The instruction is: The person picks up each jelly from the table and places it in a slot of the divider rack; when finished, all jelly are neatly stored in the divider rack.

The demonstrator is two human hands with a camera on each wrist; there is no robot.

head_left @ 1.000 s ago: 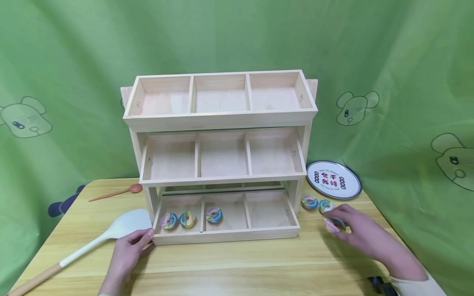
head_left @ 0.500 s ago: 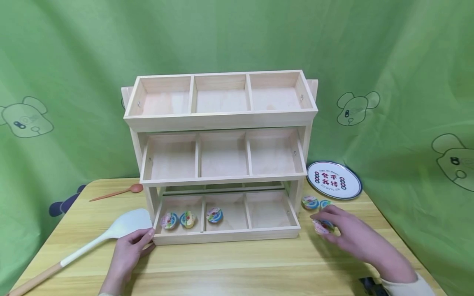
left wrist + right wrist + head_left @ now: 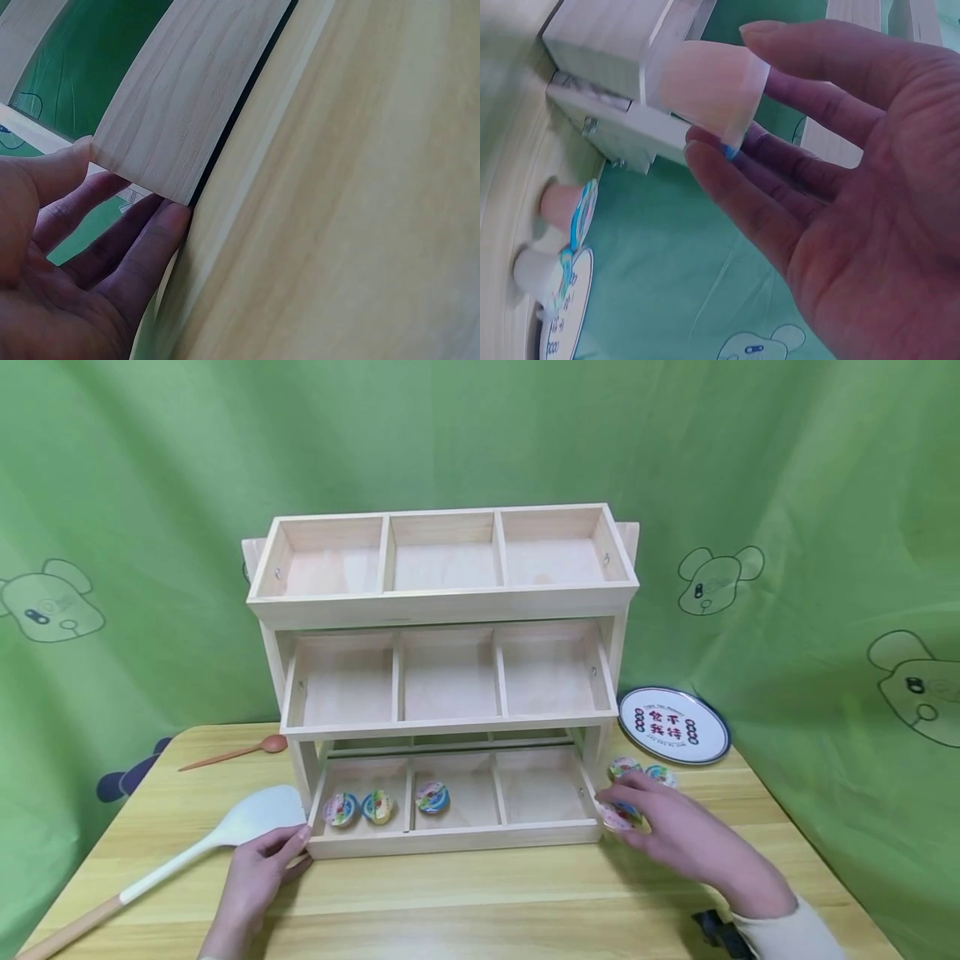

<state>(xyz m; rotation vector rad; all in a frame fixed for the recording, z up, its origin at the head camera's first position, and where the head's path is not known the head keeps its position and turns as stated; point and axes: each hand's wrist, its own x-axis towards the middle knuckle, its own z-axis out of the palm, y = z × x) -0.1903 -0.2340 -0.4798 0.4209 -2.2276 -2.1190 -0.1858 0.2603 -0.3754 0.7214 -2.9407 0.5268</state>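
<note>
My right hand [image 3: 678,835] pinches a jelly cup [image 3: 709,86] with a pinkish body and printed foil lid between thumb and fingers. In the head view it is beside the right end of the bottom tray [image 3: 457,841] of a wooden three-tier rack [image 3: 442,607]. My left hand [image 3: 255,868] grips that tray's left front corner, thumb at the top edge and fingertips at the lower edge in the left wrist view. Two jelly cups, one pink [image 3: 341,810] and one yellow [image 3: 378,807], lie in the tray's left compartment. Another jelly cup [image 3: 432,797] lies in the middle one.
Two more jelly cups, one pinkish [image 3: 560,206] and one white [image 3: 538,271], stand right of the rack, before a white plate [image 3: 673,752] with a dark rim. On the left lie a white spatula [image 3: 258,814] and a red-brown spoon [image 3: 272,743]. A green curtain [image 3: 450,435] hangs behind.
My right hand has moved left with the jelly cup, from near the other loose cups to the tray's right end. The left hand has stayed at the tray corner.
</note>
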